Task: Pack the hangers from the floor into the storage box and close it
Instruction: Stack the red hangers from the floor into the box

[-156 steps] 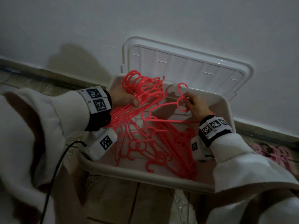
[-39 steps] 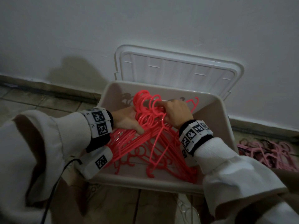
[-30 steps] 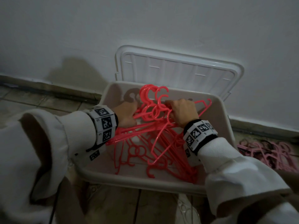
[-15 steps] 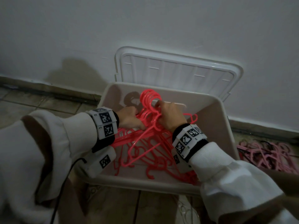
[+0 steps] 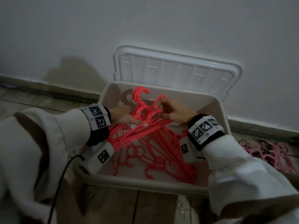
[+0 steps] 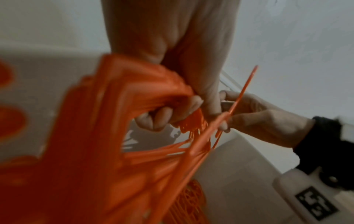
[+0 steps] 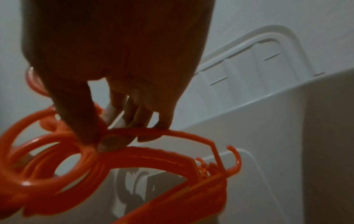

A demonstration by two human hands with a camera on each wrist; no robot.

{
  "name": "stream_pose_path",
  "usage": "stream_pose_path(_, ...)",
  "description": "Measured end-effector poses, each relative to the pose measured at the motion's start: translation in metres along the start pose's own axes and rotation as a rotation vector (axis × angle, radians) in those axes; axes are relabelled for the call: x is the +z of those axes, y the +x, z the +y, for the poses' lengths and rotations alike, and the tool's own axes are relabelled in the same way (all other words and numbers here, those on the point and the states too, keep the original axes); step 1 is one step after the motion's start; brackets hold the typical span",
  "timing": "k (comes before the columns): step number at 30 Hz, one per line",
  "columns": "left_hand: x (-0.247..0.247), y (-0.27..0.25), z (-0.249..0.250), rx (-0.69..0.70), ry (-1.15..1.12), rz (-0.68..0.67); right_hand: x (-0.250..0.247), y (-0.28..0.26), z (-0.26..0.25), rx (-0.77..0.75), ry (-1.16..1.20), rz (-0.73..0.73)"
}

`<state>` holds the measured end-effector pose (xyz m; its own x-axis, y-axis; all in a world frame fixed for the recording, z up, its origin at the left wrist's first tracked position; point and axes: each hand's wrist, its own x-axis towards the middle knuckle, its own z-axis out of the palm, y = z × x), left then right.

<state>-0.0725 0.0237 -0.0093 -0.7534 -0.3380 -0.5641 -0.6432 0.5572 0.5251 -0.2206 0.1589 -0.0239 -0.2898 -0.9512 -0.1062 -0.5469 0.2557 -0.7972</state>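
Bundle: I hold a stack of red hangers (image 5: 142, 126) over the box (image 5: 216, 110), hooks up and toward the far wall of the box, bodies slanting down toward my left forearm.
Long axis: the shoulders of the stack run from the hooks, at centre, down and to the left; the lower ends lie just beside my left wrist.
Left hand: my left hand (image 5: 123, 117) is wrapped around the neck of the stack, fingers curled under and thumb on top; the left wrist view shows the fingers (image 6: 153, 121) closed on many thin bars.
Right hand: my right hand (image 5: 174, 113) pinches one loose hanger (image 7: 172, 133) at its neck, between thumb and fingertips, touching the hooks of the stack.
Which is nearer: both hands meet at the hooks; the right one is on the right side of them, the left on the left side.
In the box: more red hangers (image 5: 169, 152) already lie on the bottom, under the stack.
Still on the floor: a pile of pink hangers (image 5: 271, 151) is right of the box, near the wall.
Lid: the lid (image 5: 178, 71) stands open against the wall behind the box.
Next move, my judgement: the loose hook must line up with the others, then the stack goes down flat, long axis along the box.
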Motion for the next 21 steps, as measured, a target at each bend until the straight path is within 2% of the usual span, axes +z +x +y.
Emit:
stream_pose_path(2, 0.001, 0.001, 0.001, -0.006, -0.028, 0.007, -0.003, 0.002, 0.003, -0.004, 0.006, -0.003)
stream_pose_path(5, 0.003, 0.003, -0.001, -0.057, -0.405, -0.089, -0.008, -0.001, 0.001, -0.03, 0.074, -0.005)
stream_pose_path(8, 0.005, 0.002, 0.001, -0.05, -0.571, -0.119, -0.012, -0.003, -0.002, -0.051, 0.078, -0.001)
stream_pose_path(11, 0.007, -0.003, 0.007, -0.01, -0.522, -0.065, -0.014, -0.005, -0.001, -0.078, 0.043, -0.01)
stream_pose_path(15, 0.008, -0.003, 0.01, -0.025, -0.509, -0.05, -0.013, -0.004, 0.009, -0.084, -0.095, 0.008)
stream_pose_path(18, 0.006, -0.006, 0.013, -0.029, -0.525, -0.078, -0.006, -0.005, 0.004, -0.053, -0.22, 0.025)
stream_pose_path(21, 0.005, -0.01, 0.016, -0.018, -0.49, -0.115, 0.004, -0.006, -0.003, -0.061, -0.235, 0.06)
